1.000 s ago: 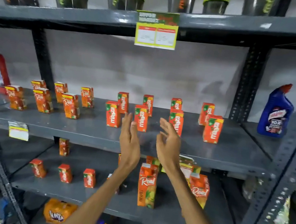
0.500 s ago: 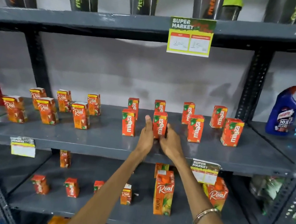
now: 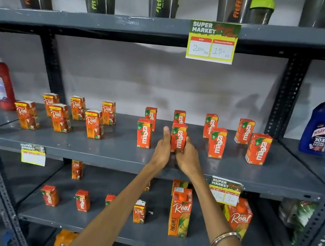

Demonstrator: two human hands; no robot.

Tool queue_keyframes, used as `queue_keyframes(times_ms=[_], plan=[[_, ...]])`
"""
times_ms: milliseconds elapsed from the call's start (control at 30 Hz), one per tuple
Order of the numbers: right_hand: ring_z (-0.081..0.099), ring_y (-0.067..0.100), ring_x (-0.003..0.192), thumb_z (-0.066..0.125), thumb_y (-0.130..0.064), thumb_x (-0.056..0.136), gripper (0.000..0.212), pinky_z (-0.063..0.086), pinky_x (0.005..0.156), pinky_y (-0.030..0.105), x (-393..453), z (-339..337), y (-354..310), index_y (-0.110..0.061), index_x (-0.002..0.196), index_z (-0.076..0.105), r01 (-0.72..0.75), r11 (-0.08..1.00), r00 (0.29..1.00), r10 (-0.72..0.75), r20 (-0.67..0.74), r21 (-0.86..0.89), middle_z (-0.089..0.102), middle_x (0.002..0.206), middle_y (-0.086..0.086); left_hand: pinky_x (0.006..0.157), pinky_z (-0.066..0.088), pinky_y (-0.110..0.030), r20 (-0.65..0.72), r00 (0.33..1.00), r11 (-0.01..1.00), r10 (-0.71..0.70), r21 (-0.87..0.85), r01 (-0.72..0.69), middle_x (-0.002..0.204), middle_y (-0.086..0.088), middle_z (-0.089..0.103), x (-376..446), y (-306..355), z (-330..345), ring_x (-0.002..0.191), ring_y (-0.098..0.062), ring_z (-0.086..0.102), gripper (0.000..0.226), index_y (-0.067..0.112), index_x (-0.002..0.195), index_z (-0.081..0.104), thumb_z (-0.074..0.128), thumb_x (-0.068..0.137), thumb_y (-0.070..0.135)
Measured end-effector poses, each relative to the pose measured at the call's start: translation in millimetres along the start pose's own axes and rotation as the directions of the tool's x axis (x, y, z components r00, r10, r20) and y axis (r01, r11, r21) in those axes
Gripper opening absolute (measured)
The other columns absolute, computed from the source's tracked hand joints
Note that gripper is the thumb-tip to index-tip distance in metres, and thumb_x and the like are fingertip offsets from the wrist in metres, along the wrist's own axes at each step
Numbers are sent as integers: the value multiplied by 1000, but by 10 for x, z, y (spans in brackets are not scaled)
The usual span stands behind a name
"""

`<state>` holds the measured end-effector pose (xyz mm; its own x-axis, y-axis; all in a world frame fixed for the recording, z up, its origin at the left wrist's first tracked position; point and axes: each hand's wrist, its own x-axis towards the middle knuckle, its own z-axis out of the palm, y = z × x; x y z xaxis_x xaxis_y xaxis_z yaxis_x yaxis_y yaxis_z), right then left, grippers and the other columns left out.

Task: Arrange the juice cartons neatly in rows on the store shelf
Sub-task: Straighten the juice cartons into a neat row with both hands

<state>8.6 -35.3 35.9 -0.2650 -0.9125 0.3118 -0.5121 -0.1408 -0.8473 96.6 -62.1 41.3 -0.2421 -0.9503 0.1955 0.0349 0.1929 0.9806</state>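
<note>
Dim, soft blur, bowed edges

Both hands, left hand (image 3: 163, 146) and right hand (image 3: 187, 158), apparently clasp Maaza carton (image 3: 178, 137).

Open lanes around the held Maaza carton (image 3: 178, 137)

Bare middle shelf (image 3: 110, 148) lies in front of it and in wide gaps to either side; another carton (image 3: 179, 117) stands close behind it, neighbours (image 3: 144, 133) (image 3: 217, 143) flank it, well apart.
</note>
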Motion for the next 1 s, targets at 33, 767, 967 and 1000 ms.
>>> queue_keyframes(times_ms=[33,767,967,1000], plan=[[65,30,118,61,-21,97,49,55,99,46,-1,19,47,-15,142,42,13,1000,1000,-13,-21,-4,64,132,9,105,49,-37,-9,1000,1000,8,19,-8,107,3,71,-30,4,5,93,-5,66,60,30,106,68,16,103,59],[48,16,138,48,5,93,58,40,109,21,-358,2742,-1415,-10,149,41,179,916,980,-197,13,360,50,150,6,114,34,-17,-455,823,941,339,154,-302,154,10,47,-485,-81,-3448,139,2,42,47,21,148,46,42,106,41],[49,28,137,56,-19,98,56,42,112,43,75,3538,-1932,-16,150,36,52,979,989,-78,127,196,51,149,8,122,27,-40,-346,924,985,162,109,-132,148,6,44,20,-38,-4181,138,-11,39,63,19,153,36,24,104,56],[54,29,131,56,-20,97,51,46,107,45,130,3622,-1970,-17,146,41,48,983,990,-70,122,175,57,142,9,122,29,-43,-326,939,992,113,86,-89,144,6,48,87,-43,-4221,135,-12,42,72,20,151,40,23,99,67]])
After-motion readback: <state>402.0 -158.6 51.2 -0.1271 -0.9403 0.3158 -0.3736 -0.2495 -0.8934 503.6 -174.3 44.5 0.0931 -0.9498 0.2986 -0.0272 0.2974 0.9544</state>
